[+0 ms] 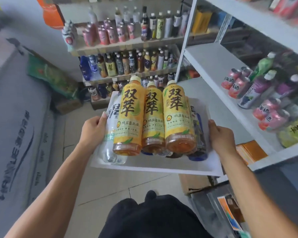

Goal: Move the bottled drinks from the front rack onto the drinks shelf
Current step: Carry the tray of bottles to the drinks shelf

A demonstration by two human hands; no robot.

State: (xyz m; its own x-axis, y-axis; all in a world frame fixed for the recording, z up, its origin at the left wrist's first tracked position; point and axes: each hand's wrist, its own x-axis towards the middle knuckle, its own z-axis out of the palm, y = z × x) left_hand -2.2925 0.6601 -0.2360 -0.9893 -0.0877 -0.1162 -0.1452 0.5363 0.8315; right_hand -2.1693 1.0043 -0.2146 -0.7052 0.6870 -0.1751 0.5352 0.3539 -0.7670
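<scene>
Three yellow tea bottles are lying flat on a white tray (155,166), side by side and touching, cream caps pointing at the tray's far edge, amber bottoms toward the near edge. The left tea bottle (130,117), middle tea bottle (152,121) and right tea bottle (177,117) are all showing big dark characters on yellow labels. They're sitting on top of a lower layer: a clear bottle with a white label (110,134) is peeking out at the tray's left edge, and a dark blue bottle (199,134) is showing at the right edge. Straight ahead, the drinks shelf (127,47) is standing with rows of upright bottles on its wooden boards
</scene>
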